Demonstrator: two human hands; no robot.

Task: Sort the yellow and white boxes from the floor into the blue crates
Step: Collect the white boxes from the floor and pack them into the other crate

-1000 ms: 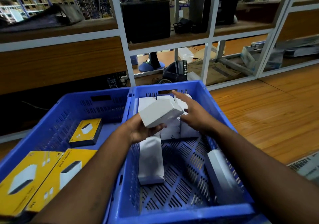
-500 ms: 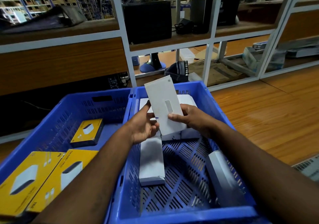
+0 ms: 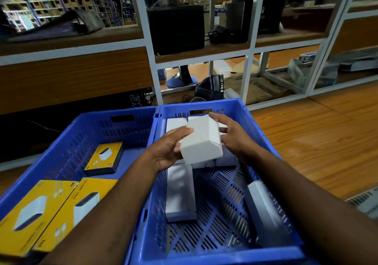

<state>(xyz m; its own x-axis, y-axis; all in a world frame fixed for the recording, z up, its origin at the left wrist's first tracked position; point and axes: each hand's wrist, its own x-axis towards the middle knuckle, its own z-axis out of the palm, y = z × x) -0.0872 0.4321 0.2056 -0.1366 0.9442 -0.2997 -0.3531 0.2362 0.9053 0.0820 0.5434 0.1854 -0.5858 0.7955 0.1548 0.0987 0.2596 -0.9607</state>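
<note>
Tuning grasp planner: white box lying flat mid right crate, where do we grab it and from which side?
Take the flat white box across its two long narrow sides, coming straight down from above. It lies face up on the right crate floor with open floor on both long sides, so fingers probably fit. Its far end sits under the held white box, so grip nearer the close end.

Both hands hold a white box [image 3: 201,140] above the right blue crate [image 3: 255,125]: the left hand [image 3: 169,149] grips its near-left side, the right hand [image 3: 231,136] its far-right side. More white boxes [image 3: 180,195] lie inside that crate. The left blue crate [image 3: 86,125] holds three yellow boxes [image 3: 104,158]. Behind both stands a shelving unit [image 3: 143,39].
</note>
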